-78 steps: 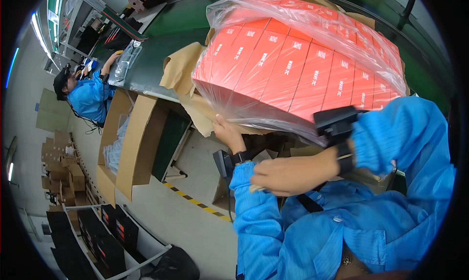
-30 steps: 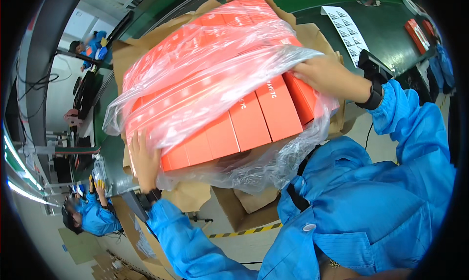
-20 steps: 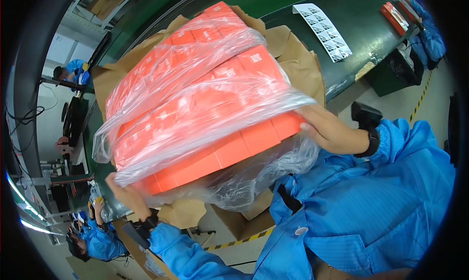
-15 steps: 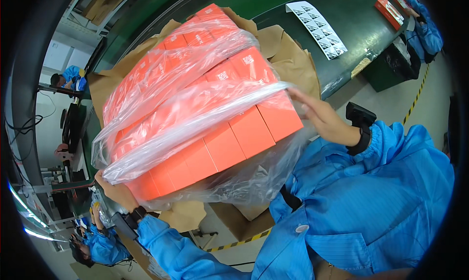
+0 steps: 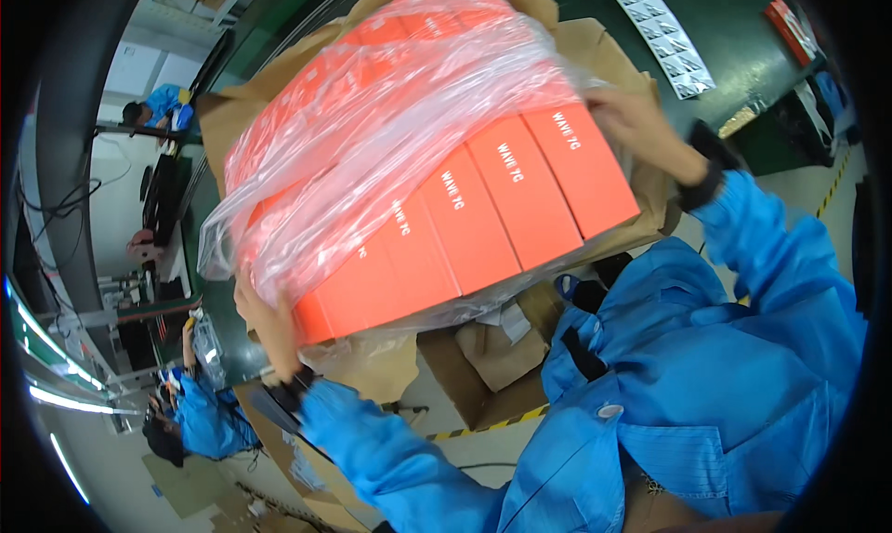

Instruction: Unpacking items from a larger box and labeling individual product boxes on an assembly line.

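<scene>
Back slides the clear film (image 5: 400, 124), baring more white-printed red boxes (image 5: 476, 217), packed tight! Left hand (image 5: 267, 324) and right hand (image 5: 641, 129) flank them, grips unclear; below, a carton (image 5: 446, 375) holds brown paper (image 5: 502, 355).

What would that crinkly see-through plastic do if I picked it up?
The clear plastic would probably flop, since it drapes in wrinkles over the orange boxes. It seems light, as it looks thin enough to see through.

Red boxes (image 5: 469, 226) partly under clear film (image 5: 400, 129); left fingers (image 5: 251, 299), right fingers (image 5: 609, 105) at opposite ends
</scene>
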A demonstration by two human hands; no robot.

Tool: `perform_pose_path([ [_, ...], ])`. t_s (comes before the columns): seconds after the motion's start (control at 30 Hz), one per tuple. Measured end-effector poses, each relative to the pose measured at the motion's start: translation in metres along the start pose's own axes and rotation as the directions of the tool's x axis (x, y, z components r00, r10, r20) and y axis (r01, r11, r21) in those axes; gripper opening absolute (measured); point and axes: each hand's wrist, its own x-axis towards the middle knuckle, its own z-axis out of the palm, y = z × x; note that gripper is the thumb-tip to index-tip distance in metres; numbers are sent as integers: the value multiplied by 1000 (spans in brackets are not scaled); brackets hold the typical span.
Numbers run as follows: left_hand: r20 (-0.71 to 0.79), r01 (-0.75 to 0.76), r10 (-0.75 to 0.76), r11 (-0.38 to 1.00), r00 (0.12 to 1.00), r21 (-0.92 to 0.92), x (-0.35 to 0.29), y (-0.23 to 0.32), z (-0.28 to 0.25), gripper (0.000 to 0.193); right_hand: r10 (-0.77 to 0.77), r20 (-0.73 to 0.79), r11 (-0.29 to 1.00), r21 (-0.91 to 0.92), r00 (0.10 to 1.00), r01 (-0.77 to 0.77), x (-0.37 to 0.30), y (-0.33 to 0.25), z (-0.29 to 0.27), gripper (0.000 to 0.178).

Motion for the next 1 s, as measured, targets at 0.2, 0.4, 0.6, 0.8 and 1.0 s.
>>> perform_pose_path([
  [0.2,-258,279,-403,869,878,-408,-94,143,-12,39,31,-62,979,203,998,-18,-80,-39,-17,28],
  [0.4,-53,321,-352,899,935,-299,-93,187,16,53,157,97,892,413,983,-183,-72,-41,17,49],
  [0.6,-79,350,-373,912,924,-214,-97,189,16,44,253,225,658,673,941,-338,-71,-39,11,52],
  [0.8,34,365,-365,916,931,-164,-98,190,1,42,265,235,649,674,935,-353,-63,-36,5,55],
  [1.0,-31,279,-302,910,953,-307,-99,187,-3,41,244,198,615,725,949,-310,-59,-23,2,56],
])
